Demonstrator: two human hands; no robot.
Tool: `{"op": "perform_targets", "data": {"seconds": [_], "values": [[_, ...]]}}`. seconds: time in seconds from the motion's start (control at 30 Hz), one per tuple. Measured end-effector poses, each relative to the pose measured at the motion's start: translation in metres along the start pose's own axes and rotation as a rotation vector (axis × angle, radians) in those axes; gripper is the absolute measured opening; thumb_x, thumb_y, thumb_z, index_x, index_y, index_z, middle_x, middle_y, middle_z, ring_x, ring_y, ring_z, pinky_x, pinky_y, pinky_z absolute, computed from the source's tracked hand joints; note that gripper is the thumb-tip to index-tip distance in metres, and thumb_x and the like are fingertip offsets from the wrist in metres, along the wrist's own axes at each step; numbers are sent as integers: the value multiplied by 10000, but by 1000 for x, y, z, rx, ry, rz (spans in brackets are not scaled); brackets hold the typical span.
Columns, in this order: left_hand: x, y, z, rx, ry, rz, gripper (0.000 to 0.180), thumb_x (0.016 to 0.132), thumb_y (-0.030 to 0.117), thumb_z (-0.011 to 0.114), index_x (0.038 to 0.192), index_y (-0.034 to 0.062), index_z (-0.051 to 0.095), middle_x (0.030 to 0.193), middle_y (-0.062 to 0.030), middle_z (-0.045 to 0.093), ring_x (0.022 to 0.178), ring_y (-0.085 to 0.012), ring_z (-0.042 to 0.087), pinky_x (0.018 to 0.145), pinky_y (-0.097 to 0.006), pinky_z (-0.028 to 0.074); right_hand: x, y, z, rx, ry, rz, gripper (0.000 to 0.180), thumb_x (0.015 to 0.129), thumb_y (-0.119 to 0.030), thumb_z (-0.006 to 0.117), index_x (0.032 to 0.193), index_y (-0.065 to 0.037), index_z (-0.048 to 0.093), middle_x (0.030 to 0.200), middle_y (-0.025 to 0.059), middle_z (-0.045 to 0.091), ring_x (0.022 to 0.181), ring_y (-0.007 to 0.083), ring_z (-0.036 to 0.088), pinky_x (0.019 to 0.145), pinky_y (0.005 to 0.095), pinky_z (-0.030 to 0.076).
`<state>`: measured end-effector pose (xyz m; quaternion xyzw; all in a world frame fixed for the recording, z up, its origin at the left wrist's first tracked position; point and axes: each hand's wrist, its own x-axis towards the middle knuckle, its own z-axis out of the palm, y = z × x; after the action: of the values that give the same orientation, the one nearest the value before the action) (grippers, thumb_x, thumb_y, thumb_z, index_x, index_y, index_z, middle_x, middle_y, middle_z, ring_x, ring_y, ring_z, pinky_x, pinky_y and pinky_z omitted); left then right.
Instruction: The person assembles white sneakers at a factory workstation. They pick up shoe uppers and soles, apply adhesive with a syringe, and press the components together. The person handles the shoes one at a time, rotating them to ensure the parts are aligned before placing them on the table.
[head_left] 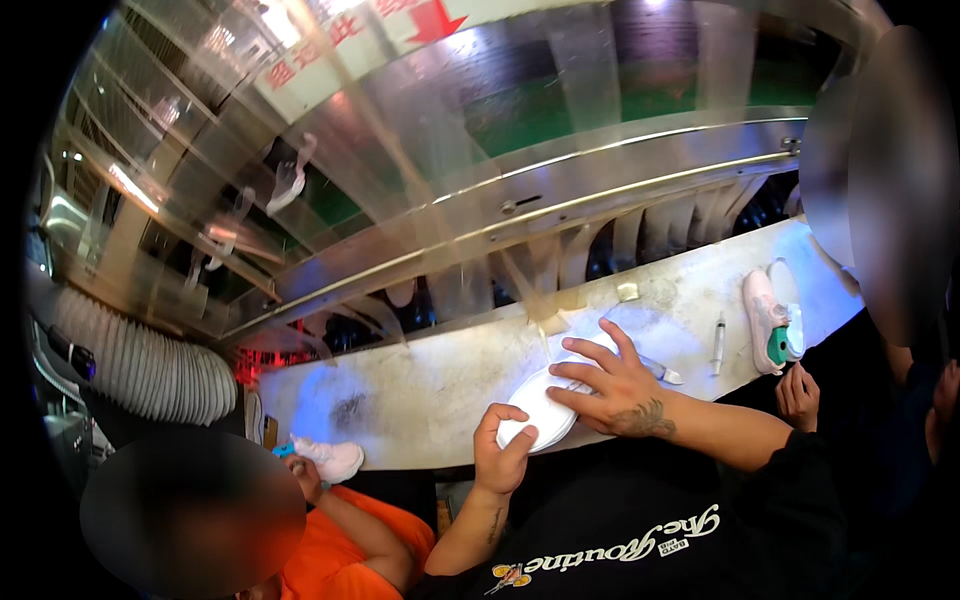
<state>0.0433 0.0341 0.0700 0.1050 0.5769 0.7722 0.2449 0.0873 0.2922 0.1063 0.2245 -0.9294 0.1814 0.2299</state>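
Note:
A smooth white shoe sole (540,408) is tilted over the near edge of the workbench. My left hand (500,448) is closed on its near end, with the thumb pressed on the face. Over the sole's far right part, my right hand (612,385) has its fingers spread, and the fingertips appear to touch the surface. Just beyond the right hand lies a small tool or tube with a pale tip (664,372). A slim syringe-like tube (718,345) rests farther right.
The pale workbench (420,400) runs across. A pink-white shoe (764,322) with a green piece lies right, near a co-worker's hand (798,398). At left, an orange-sleeved person's hand (304,474) is at another shoe (335,458). A metal rail (540,190) and ribbed duct (150,355) border the bench.

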Motion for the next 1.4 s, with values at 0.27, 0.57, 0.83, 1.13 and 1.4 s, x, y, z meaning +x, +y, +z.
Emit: {"op": "perform_targets", "data": {"seconds": [0.27,0.57,0.83,1.13,1.4], "values": [[-14,20,-45,523,-398,-318,471,993,164,830,1378,34,593,982,-90,771,944,-166,738,878,-337,602,6,-6,80,124,-67,-57,421,801,-232,783,1221,-253,791,1391,75,657,1437,398,523,1229,729,341],[169,214,-108,988,412,833,31,990,38,714,1002,20,737,908,-92,740,805,-195,685,782,-334,564,-53,-16,86,274,-160,42,620,719,-255,904,1318,-196,760,1477,155,600,1427,450,533,1210,611,450],[300,289,-208,1664,778,709,452,984,434,756,1155,15,771,1133,-244,781,1100,-449,726,955,-486,557,-58,-16,100,281,-104,85,565,729,-354,924,1254,-199,784,1525,168,572,1460,449,512,1210,603,440],[211,96,-142,1321,672,1431,135,904,114,749,999,88,657,1025,-98,680,1006,-336,629,919,-490,442,-57,-46,103,155,-272,185,695,666,-421,961,1201,-68,690,1542,197,532,1506,558,402,1228,681,388],[315,-63,-244,1350,571,237,860,871,421,857,1571,54,518,1610,-323,481,1493,-549,427,1259,-520,379,-56,-14,116,172,-218,69,604,676,-482,962,1144,-187,720,1333,52,679,1310,402,594,1051,522,506]]}}
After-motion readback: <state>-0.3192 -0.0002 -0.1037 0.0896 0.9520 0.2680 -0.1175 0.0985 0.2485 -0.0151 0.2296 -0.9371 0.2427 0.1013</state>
